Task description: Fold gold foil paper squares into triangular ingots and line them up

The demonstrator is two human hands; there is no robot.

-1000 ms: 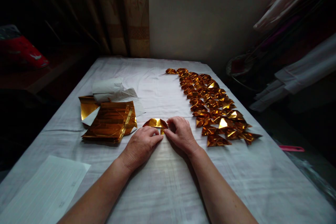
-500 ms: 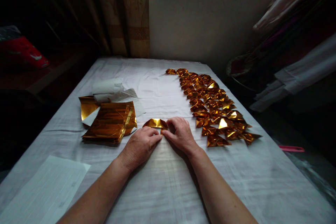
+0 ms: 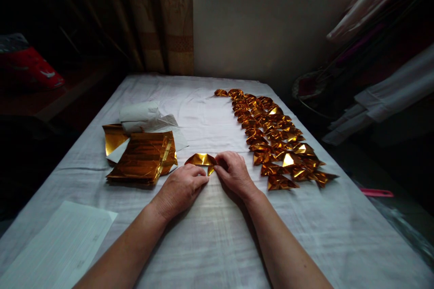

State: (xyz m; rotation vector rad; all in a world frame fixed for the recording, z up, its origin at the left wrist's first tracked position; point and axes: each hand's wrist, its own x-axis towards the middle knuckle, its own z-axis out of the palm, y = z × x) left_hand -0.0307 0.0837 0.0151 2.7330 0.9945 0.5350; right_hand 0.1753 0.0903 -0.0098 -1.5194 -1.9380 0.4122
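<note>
While two hands press one gold paper [image 3: 201, 159] | folded pieces [image 3: 276, 140] (dozens) | one stack [image 3: 142, 158]

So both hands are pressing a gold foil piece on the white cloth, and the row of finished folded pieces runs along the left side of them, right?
Not quite. In the head view both hands, left hand and right hand, do press a gold foil piece on the white cloth, but the folded pieces run along the right side. On the left lies the stack of unfolded foil sheets.
</note>
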